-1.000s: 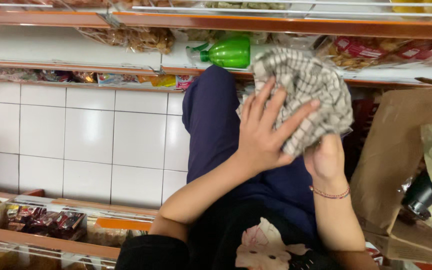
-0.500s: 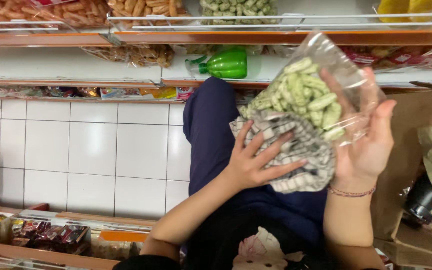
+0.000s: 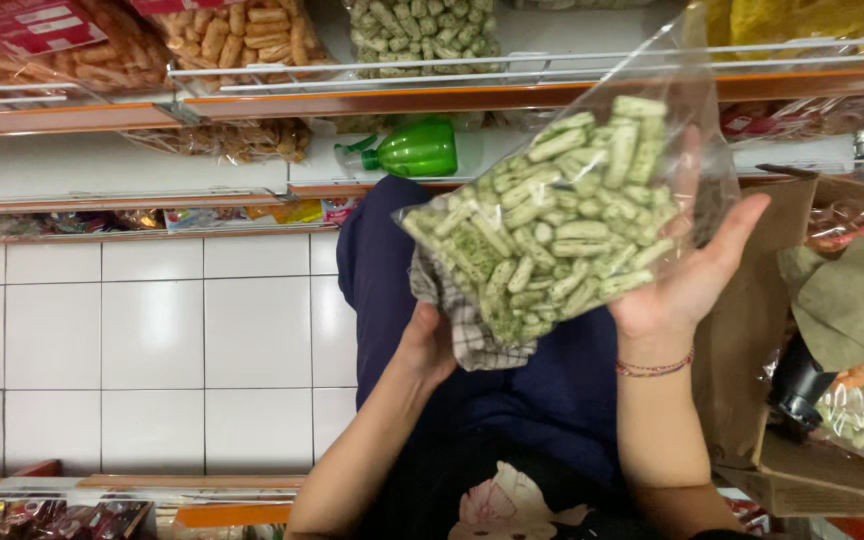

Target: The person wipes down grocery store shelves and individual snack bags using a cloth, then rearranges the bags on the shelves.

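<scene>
My right hand holds up a clear plastic bag of pale green stick-shaped snacks, the palm under its right side. My left hand is beneath the bag's lower left corner, gripping a grey checked cloth that is pressed against the underside of the bag. Most of the cloth is hidden behind the bag. A thin red bracelet circles my right wrist. My dark blue trouser legs show below the hands.
Shop shelves ahead carry bags of orange and green snacks and a green plastic bottle lying on its side. An open cardboard box with more packets stands at the right. White floor tiles lie to the left.
The snack bag has been raised and tilted closer to the camera. My left hand has slid from on top of the cloth to below the bag, and the cloth is now mostly hidden.
</scene>
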